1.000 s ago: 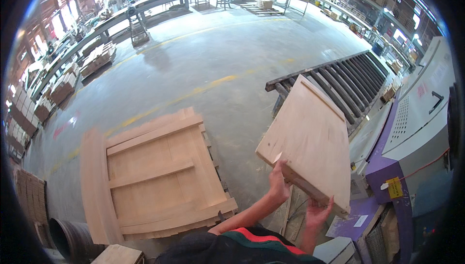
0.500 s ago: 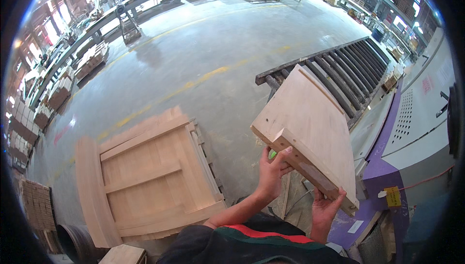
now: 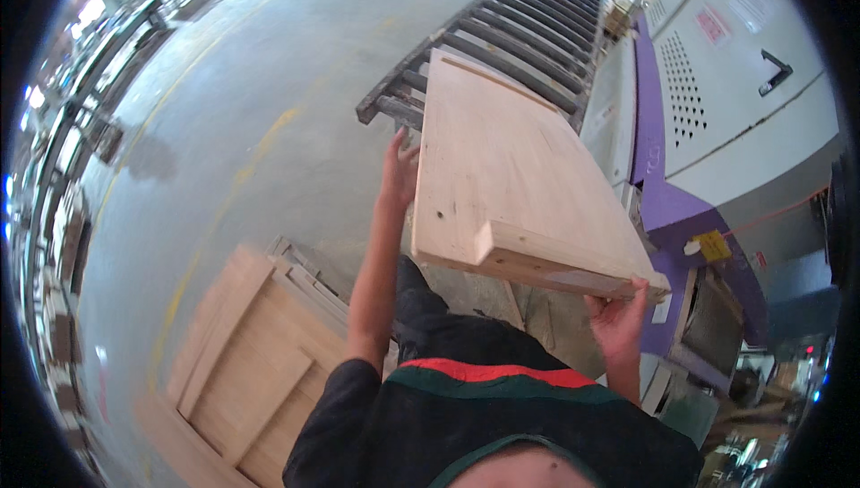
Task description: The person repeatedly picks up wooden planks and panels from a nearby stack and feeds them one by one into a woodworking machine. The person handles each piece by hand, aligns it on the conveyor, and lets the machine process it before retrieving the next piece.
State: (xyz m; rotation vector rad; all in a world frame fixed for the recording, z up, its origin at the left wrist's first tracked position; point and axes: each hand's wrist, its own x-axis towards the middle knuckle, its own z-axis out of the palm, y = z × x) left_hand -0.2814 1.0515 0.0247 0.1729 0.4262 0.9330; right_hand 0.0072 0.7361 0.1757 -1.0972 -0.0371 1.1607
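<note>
A pale wooden panel [image 3: 511,156] with a thick block [image 3: 546,250] along its near edge is held up in front of me. Its far end overlaps the roller conveyor [image 3: 528,17]; whether it rests on the rollers I cannot tell. My right hand [image 3: 618,313] grips the near right corner, thumb on the edge and fingers below. Beside the panel's left edge is my left hand [image 3: 401,170], its visible fingers apart and pointing up; the panel partly hides it, so contact is unclear.
Framed wooden panels [image 3: 260,362] lie stacked at my lower left. A white and purple machine [image 3: 699,192] stands close on the right, with a yellow tag [image 3: 712,246] hanging from it. Workbenches [image 3: 116,58] and timber piles line the far left. Yellow lines cross the grey floor [image 3: 242,112].
My left hand has left the near edge and moved forward along the panel's left side. My right hand keeps the near right corner. The view has turned right, toward the conveyor and machine.
</note>
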